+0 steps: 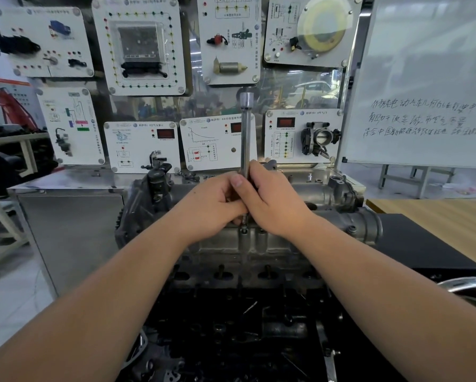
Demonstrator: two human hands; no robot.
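Head view: both hands meet mid-scene on the socket wrench [246, 133], which stands upright on the engine's cylinder head [261, 244]; left hand [212, 199] and right hand [275, 199] have their fingers curled tight round its lower shaft, thumbs pressed together; its tip sits at a bolt hole [243, 230] on the head's near edge. Far behind, a wall of training panels [141, 45] backs the wrench; a whiteboard [424, 78] stands right, cut off by the frame; a black case [424, 244] lies just right of the engine. The hands hide the lower shaft; the near engine block is too dark to make out.
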